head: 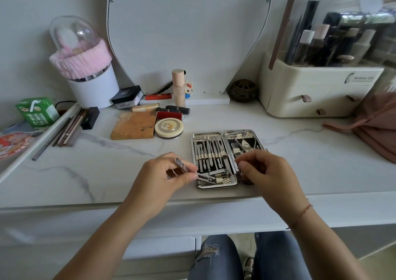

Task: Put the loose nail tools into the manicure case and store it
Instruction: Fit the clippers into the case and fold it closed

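Table [304, 168] of white marble carries a cream organizer [310, 87] behind and right of the open manicure case [211, 137], with a brown palette [132, 127] and a round compact [168, 127] behind-left of it. The left hand [162, 172] pinches a nail tool [203, 177] at the case's left rim. The right hand [265, 170] curls its fingers over the right half; whether they hold anything is unclear.

Both forearms are bare. A thin red string bracelet [304, 211] circles the wrist of the right hand [264, 169]. Blue denim jeans [272, 258] cover the legs, with a frayed rip at the left knee.
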